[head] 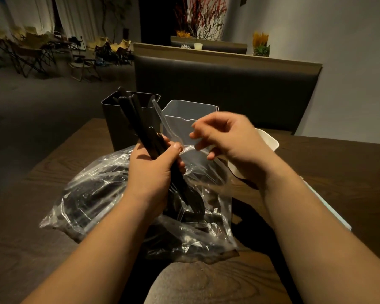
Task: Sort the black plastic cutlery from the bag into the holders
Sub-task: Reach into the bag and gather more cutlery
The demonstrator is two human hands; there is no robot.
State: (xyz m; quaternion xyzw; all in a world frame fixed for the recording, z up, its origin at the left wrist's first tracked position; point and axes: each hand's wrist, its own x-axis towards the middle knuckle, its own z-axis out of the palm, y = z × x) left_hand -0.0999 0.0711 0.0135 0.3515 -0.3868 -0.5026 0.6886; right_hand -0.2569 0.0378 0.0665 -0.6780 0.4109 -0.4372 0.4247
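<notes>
1. Two hands work above the clear plastic bag [92, 194]. It lies on the wooden table [31, 255] with more black pieces inside it.
2. Behind the bag's left part, a dark holder [114, 123] stands upright, with black handles showing at its rim.
3. Above the bag's middle, the left hand [154, 167] has its fingers wrapped round a bundle of black cutlery [140, 128]. The knife blades point down into the bag's mouth. The handles rise in front of the dark holder.
4. A clear spoon [162, 119] slants up beside the bundle, its lower end at the left thumb.
5. Behind the bag's middle, a clear holder [191, 113] stands just beside the dark one.
6. Above the bag's right edge, the right hand [226, 137] hovers with its fingers loosely curled. It is motion-blurred, so I cannot tell whether it pinches anything.
7. Right of the bag, a white container [270, 141] shows partly behind that hand.
</notes>
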